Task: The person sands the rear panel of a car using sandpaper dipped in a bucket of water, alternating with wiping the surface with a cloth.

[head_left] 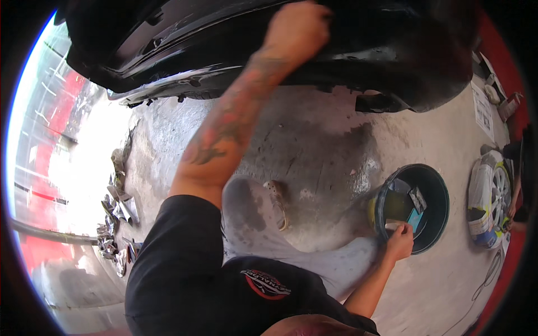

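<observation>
My left hand (pixel 300 32) is reached far out to the black car body panel (pixel 218 42), its fingers curled against the dark surface. Whatever lies under those fingers is hidden. Down at the right, my right hand (pixel 400 242) is closed on a small, thin, pale tan piece (pixel 394 224) at the near rim of a dark bucket (pixel 444 218). The bucket holds murky liquid. Inside it are a turquoise flat piece (pixel 414 219) and a grey block (pixel 417 199), close to my right fingertips.
At the right, a wheel (pixel 497 193) with a partly wrapped cover stands near another person's hand (pixel 511 215). Scraps of paper (pixel 120 207) lie on the floor to the left. A wet patch darkens the concrete floor (pixel 314 140). A thin cable (pixel 488 280) lies at lower right.
</observation>
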{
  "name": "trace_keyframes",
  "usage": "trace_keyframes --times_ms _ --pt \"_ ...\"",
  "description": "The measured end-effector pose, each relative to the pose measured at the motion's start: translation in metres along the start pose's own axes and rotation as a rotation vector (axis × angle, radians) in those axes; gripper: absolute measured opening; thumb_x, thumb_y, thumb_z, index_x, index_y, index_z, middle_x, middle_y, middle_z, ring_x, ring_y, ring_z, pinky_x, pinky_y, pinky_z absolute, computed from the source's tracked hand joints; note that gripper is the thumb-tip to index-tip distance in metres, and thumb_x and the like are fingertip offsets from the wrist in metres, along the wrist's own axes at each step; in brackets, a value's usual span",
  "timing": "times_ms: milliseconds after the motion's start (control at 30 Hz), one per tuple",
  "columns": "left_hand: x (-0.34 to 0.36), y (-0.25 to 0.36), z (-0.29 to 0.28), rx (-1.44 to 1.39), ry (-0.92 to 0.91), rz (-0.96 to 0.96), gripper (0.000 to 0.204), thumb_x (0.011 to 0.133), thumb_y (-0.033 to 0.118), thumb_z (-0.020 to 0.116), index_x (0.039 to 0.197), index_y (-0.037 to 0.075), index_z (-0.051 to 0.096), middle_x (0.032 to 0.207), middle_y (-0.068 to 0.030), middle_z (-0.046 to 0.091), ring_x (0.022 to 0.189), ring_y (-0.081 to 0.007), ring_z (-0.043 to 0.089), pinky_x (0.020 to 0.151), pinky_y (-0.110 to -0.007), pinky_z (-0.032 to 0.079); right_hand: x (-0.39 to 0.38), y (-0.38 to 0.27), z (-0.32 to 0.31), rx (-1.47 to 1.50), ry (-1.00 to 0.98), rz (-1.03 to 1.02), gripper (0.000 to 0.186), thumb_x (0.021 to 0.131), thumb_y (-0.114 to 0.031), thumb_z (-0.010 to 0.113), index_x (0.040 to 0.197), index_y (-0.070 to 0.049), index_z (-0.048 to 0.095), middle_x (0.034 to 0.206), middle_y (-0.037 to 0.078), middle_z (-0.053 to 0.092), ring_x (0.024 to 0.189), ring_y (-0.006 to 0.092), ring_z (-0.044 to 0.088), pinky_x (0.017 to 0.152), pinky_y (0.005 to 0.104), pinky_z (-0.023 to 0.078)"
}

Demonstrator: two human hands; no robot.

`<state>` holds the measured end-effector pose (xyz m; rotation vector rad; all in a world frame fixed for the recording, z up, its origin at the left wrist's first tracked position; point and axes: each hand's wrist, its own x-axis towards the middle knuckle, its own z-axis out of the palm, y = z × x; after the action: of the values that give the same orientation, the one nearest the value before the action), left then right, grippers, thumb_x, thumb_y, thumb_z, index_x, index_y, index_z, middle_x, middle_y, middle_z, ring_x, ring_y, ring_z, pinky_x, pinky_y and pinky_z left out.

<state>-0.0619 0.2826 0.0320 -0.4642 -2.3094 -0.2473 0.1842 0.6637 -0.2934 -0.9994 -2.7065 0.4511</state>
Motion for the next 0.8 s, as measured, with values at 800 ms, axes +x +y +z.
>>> trace_keyframes --times_ms 800 --pt "0.023 0.022 0.008 0.229 -0.201 -0.178 0.032 0.091 0.013 0.059 0.121 0.008 0.067 0.109 -0.0227 0.069 0.104 -0.04 0.066 0.094 -0.047 0.052 0.004 -0.001 0.003 0.055 0.004 0.042 0.017 0.088 -0.032 0.064 0.098 -0.021 0.072 0.087 0.007 0.073 0.08 0.0318 0.069 0.067 0.0462 0.051"
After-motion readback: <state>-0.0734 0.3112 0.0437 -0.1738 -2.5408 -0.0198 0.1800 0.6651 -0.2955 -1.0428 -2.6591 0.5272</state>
